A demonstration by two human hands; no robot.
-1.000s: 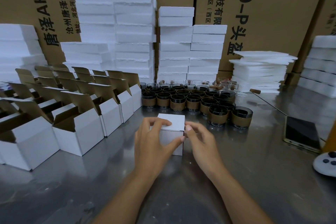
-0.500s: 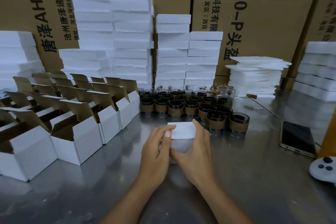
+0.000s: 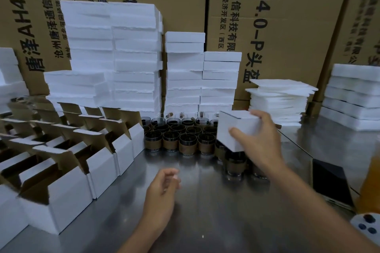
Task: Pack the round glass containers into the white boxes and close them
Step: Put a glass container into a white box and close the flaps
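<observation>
My right hand [image 3: 261, 141] grips a closed white box [image 3: 234, 129] and holds it in the air above the right end of the glass containers. Several round glass containers [image 3: 187, 144] with brown bands stand in rows on the steel table [image 3: 205, 201], some hidden behind the box. My left hand [image 3: 162, 191] hovers low over the table with loosely curled fingers and holds nothing. Several open white boxes [image 3: 67, 181] with brown insides stand in rows at the left.
Stacks of white foam blocks [image 3: 133, 57] rise behind the containers, with thin foam sheets [image 3: 277, 100] at the right. Large cardboard cartons [image 3: 287, 26] form the back wall. A dark phone [image 3: 331, 183] and a white controller [image 3: 366, 224] lie at the right.
Both hands were pressing the box shut on the table. My right hand has lifted it up and to the right over the containers, and my left hand has let go.
</observation>
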